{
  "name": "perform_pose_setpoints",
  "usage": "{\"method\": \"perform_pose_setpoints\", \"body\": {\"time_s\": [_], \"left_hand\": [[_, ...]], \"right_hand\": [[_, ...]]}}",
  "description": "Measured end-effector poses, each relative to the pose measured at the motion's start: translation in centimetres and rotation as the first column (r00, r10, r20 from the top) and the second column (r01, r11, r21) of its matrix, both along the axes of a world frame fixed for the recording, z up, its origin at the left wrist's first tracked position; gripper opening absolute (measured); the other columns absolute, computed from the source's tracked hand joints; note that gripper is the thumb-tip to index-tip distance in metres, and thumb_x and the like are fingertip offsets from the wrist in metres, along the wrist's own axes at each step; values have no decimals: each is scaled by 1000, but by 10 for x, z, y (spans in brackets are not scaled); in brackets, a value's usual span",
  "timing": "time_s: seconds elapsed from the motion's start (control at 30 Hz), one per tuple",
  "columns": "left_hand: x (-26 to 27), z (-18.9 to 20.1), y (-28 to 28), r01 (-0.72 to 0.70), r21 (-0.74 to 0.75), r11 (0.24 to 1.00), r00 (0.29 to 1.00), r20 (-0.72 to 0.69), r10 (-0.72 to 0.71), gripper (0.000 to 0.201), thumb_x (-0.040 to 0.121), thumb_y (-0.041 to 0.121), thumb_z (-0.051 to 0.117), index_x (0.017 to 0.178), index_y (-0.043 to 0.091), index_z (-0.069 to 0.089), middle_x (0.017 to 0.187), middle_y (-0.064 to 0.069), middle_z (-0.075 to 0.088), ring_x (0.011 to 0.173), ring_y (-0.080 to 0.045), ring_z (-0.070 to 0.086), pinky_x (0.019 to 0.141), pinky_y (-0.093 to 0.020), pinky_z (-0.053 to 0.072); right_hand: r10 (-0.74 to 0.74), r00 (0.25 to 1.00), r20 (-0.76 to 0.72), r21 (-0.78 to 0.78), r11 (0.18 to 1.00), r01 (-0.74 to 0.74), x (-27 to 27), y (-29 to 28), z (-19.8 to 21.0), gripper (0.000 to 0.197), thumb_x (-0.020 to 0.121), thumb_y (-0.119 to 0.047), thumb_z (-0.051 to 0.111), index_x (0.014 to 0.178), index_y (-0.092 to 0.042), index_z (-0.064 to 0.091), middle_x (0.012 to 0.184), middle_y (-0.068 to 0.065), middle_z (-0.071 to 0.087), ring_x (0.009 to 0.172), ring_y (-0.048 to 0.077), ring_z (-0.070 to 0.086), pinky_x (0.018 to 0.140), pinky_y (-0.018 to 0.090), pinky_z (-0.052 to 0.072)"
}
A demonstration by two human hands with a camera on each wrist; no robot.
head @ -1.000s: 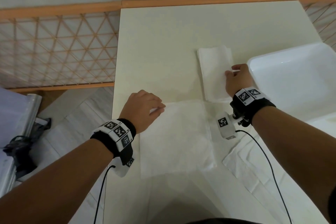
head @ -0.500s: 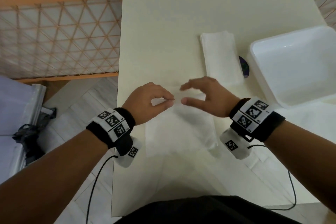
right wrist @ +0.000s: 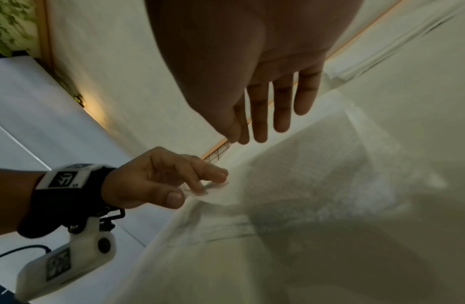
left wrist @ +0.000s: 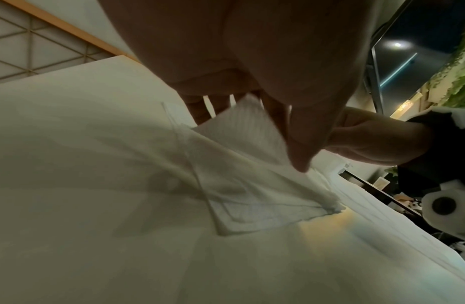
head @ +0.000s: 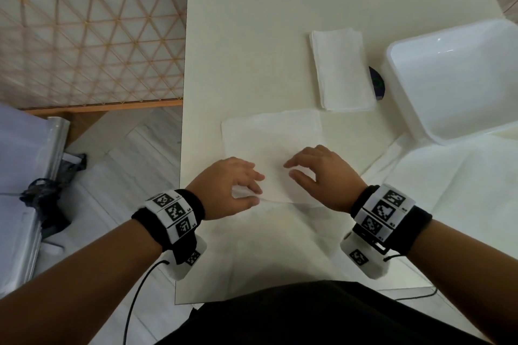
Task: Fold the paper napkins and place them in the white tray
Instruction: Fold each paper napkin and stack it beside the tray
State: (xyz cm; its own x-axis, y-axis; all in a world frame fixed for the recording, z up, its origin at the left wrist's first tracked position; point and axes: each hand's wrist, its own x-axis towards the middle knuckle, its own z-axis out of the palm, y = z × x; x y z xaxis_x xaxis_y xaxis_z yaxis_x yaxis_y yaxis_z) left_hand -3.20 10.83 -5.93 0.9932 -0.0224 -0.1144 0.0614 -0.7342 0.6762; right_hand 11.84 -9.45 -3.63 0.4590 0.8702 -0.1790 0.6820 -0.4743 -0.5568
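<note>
A white paper napkin [head: 273, 145] lies flat on the cream table [head: 252, 36] in front of me. My left hand [head: 256, 190] pinches its near-left corner between thumb and fingers, and the left wrist view shows that corner [left wrist: 239, 127] raised off the table. My right hand [head: 290, 169] hovers over the napkin's near edge, fingers [right wrist: 282, 107] straight and holding nothing. A folded napkin stack [head: 342, 70] lies beyond. The white tray [head: 403, 98] stands at the right with nothing in it.
A dark round object [head: 378, 82] peeks out between the folded stack and the tray. More unfolded napkins [head: 448, 190] are spread at the right front. A lattice railing [head: 92, 45] and the floor lie past the table's left edge.
My right hand left the folded stack and came over the flat napkin. My left hand moved from the napkin's far-left corner to its near-left corner and lifted it.
</note>
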Motion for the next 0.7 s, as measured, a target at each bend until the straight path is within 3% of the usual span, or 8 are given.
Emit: {"method": "perform_pose_setpoints", "body": {"time_s": [0.1, 0.2, 0.27, 0.33, 0.4, 0.5, 0.7], "left_hand": [[1, 5, -3, -36, -3, 999, 999, -6, 36, 35, 74, 59, 70, 93, 30, 73, 113, 18, 67, 116, 0, 51, 98, -18, 33], [10, 1, -11, -77, 28, 997, 994, 85, 74, 39, 89, 50, 53, 111, 22, 69, 123, 7, 64, 120, -9, 52, 103, -30, 39], [18, -3, -18, -25, 132, 991, 1000, 3, 25, 47, 97, 37, 45, 138, 16, 48, 147, -1, 45, 139, -16, 33, 116, -30, 22], [22, -7, -27, 74, 269, 960, 984, -178, -26, 60, 100, 35, 39, 151, 13, 17, 160, -3, 12, 148, -18, 5, 119, -30, 3], [21, -14, -33, 162, 394, 905, 960, -276, -51, 65, 101, 43, 24, 152, 14, -4, 160, -3, -12, 147, -18, -14, 119, -34, -6], [14, -23, -30, 166, 475, 864, 958, -284, -27, 74, 89, 58, -3, 148, 16, -18, 155, -3, -27, 143, -18, -26, 120, -38, -7], [-9, -28, -5, 107, 517, 849, 958, -281, 50, 82, 84, 70, -3, 145, 20, -25, 155, -1, -31, 143, -17, -28, 118, -42, -12]], "right_hand": [[-29, 996, 86, -35, 999, 32, -8, 8, -6, 32, 92, -32, 53, 123, -25, 59, 123, -4, 58, 111, 21, 50, 94, 36, 42], [-1, 992, 125, -117, 993, 16, -18, 15, -12, 50, 95, -35, 48, 143, -23, 39, 147, -1, 40, 135, 24, 33, 108, 38, 28], [74, 989, 132, -213, 976, -44, -24, 16, -21, 61, 97, -41, 38, 151, -20, 17, 159, 0, 14, 147, 24, 10, 117, 40, 11], [124, 982, 144, -292, 953, -78, -28, 11, -32, 70, 94, -53, 19, 151, -19, -1, 160, -2, -5, 147, 22, -8, 118, 42, 0], [161, 970, 183, -310, 946, -99, -27, 5, -42, 78, 88, -62, 7, 150, -18, -7, 159, -1, -11, 146, 22, -14, 117, 44, -4], [165, 963, 214, -297, 950, -96, -19, -3, -50, 83, 87, -69, 13, 151, -19, -5, 158, -2, -12, 145, 23, -16, 117, 43, -5], [98, 983, 153, -299, 953, -48, -9, -19, -46, 87, 85, -72, 13, 149, -20, -16, 156, -2, -25, 142, 19, -26, 117, 40, -11]]}}
